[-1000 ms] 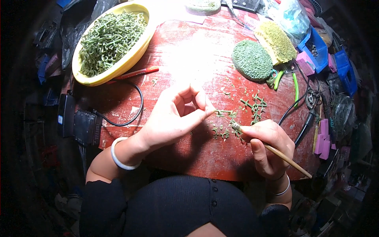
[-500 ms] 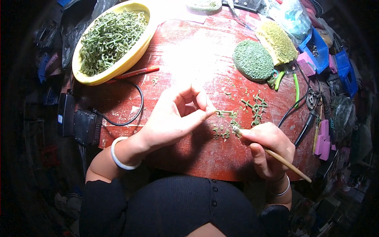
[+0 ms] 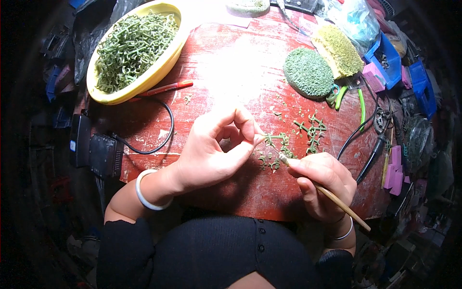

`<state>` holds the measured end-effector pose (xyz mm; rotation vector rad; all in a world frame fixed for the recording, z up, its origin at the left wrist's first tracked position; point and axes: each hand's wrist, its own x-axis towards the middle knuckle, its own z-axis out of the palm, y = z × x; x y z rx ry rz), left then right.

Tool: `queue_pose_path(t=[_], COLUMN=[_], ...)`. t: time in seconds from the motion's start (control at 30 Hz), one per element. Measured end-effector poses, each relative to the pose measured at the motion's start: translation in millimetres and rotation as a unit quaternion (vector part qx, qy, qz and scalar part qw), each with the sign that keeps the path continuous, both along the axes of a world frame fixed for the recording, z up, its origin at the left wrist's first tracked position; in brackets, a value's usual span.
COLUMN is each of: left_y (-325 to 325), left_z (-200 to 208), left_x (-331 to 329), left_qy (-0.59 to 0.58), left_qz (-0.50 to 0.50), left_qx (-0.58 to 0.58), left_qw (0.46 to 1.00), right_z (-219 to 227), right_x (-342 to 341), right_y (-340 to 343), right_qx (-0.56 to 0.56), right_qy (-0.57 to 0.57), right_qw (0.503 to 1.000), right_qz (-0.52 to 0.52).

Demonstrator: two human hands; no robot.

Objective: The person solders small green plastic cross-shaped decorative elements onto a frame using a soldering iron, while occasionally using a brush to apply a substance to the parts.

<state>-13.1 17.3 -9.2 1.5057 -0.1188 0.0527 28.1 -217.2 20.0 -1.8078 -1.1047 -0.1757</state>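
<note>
My left hand (image 3: 216, 149) is closed, thumb and forefinger pinching the end of a small green stick-like piece (image 3: 274, 137) with short side arms. My right hand (image 3: 329, 180) grips a slim tool with a wooden handle (image 3: 344, 208) and a thin metal tip. That tip is close to the piece in my left fingers; whether they touch I cannot tell. Beneath and beyond my hands lie several loose green branched pieces (image 3: 314, 132) and tiny curled bits (image 3: 269, 164) on the worn red table (image 3: 231, 202).
At the far left a yellow basin (image 3: 168, 72) is heaped with green pieces, beside a red pen (image 3: 168, 88). A round green-studded pad (image 3: 308, 73) and a yellow-green block (image 3: 340, 50) sit far right. Black adapters (image 3: 103, 155), blue bins (image 3: 385, 58) and a black corded pen-like tool (image 3: 371, 156) line the edges.
My right hand and the wooden-handled tool have shifted slightly left, bringing the tip nearer to my left fingers. My left hand has moved only a little, still pinching.
</note>
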Motion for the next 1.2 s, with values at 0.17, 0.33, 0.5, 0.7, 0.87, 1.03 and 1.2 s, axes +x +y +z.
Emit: queue_pose_path(t=[0.17,0.33,0.5,0.7,0.87,1.03,1.2], left_y=[0.1,0.3,0.1,0.8,-0.2,0.6,3.1], left_z=[1.1,-0.5,-1.7,-0.1,-0.4,-0.3,6.3], left_x=[0.1,0.0,1.2,0.5,0.9,-0.2,1.2], left_qy=[-0.007,-0.004,-0.020,-0.023,-0.024,-0.023,-0.004], left_qz=[0.000,-0.005,-0.003,-0.004,-0.001,-0.002,-0.030], left_qx=[0.005,0.001,0.019,0.025,0.018,0.027,0.037], left_qw=[1.000,1.000,1.000,0.999,1.000,0.999,0.999], right_z=[-0.4,-1.0,-0.1,-1.0,3.4,5.0,0.1], right_x=[-0.7,-1.8,-2.9,-2.3,-4.8,-8.6,-5.4], right_y=[0.6,1.3,1.6,2.0,-3.4,-9.6,-5.1], right_qx=[-0.010,-0.018,-0.015,-0.012,0.008,0.042,0.036], right_qy=[0.005,0.007,0.023,0.006,0.027,0.132,0.164], right_qw=[1.000,1.000,1.000,1.000,1.000,0.985,0.969], right_qz=[0.002,-0.001,0.002,-0.005,-0.009,-0.102,-0.181])
